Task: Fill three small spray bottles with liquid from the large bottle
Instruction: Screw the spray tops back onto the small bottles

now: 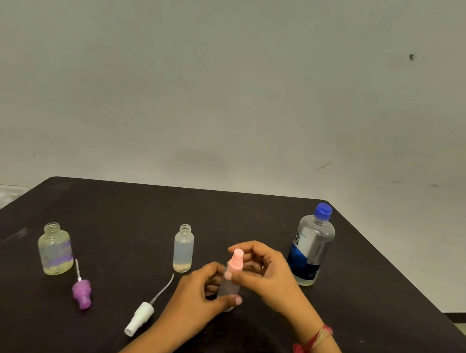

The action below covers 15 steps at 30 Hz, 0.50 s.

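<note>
My left hand (199, 293) grips the frosted body of a small spray bottle (229, 286) standing on the dark table (355, 318). My right hand (265, 269) pinches its pink spray top (236, 260). A second small bottle (183, 248), open at the neck, stands just behind to the left with a little liquid at its bottom. A wider open bottle (56, 249) with a purple band stands at the far left. The large bottle (311, 246) with a blue cap stands upright to the right of my hands.
A purple spray top (82, 292) with its tube lies beside the wide bottle. A white spray top (140, 317) with a long tube lies left of my left wrist. A pale wall rises behind the table's far edge.
</note>
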Available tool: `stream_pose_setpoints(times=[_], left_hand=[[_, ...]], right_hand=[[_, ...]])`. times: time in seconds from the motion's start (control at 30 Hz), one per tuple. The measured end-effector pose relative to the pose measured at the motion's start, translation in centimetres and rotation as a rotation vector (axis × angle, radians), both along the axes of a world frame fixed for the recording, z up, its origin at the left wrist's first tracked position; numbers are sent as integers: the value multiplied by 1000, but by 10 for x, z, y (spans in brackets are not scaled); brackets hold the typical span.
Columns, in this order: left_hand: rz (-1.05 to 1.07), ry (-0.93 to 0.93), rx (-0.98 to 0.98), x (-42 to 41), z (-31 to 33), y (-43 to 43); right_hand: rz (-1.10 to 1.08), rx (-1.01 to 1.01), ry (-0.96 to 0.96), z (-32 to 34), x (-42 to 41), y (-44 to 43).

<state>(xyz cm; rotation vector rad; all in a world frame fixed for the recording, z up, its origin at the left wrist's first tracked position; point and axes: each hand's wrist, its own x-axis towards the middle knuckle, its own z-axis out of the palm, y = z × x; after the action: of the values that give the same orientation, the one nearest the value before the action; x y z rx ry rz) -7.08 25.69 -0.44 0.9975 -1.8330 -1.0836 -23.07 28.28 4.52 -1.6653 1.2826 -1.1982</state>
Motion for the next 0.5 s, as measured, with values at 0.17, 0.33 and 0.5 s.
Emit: stream_pose_setpoints(times=[0.17,0.33,0.5], left_hand=[[-13,24,11,0,1,0],[2,9,16,0,0,0],[-4,14,-2,-1,1,0]], right_hand=[[42,26,3,-1,0,0],[97,32,13,3,-2,2],[-10,0,-12,0,0,1]])
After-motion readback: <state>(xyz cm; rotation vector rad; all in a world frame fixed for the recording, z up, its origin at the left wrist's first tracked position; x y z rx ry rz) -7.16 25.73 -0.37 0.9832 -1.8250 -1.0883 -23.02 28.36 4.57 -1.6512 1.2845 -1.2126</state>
